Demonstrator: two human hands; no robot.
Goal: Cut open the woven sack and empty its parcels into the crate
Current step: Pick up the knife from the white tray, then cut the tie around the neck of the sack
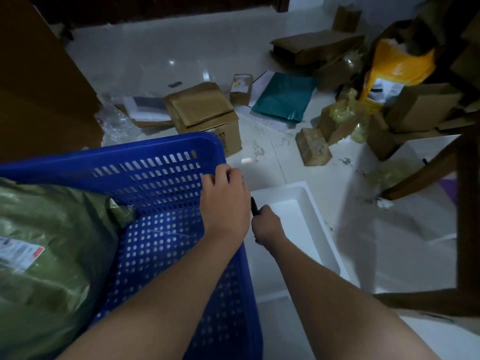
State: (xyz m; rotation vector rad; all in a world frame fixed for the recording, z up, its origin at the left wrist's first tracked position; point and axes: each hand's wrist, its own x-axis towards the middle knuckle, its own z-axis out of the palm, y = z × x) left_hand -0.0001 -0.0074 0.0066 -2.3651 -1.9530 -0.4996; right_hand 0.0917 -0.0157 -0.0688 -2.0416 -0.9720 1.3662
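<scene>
A blue perforated plastic crate (pixel 161 178) fills the lower left. A green woven sack (pixel 44 250) with a white shipping label lies inside it, on the left. My left hand (pixel 223 201) grips the crate's right rim near the far corner. Just to the right of the crate, my right hand (pixel 267 226) is closed around a thin black tool (pixel 253 205) whose tip points up; I cannot tell whether it is a knife or a pen. The right hand hovers over a white tray (pixel 311 211) on the floor.
Cardboard boxes (pixel 205 113), a teal mailer (pixel 285 97), a yellow bag (pixel 394 66) and bubble wrap litter the white tiled floor beyond the crate. Dark wooden furniture legs (pixel 465 203) stand at the right. A brown panel (pixel 39 87) rises at the far left.
</scene>
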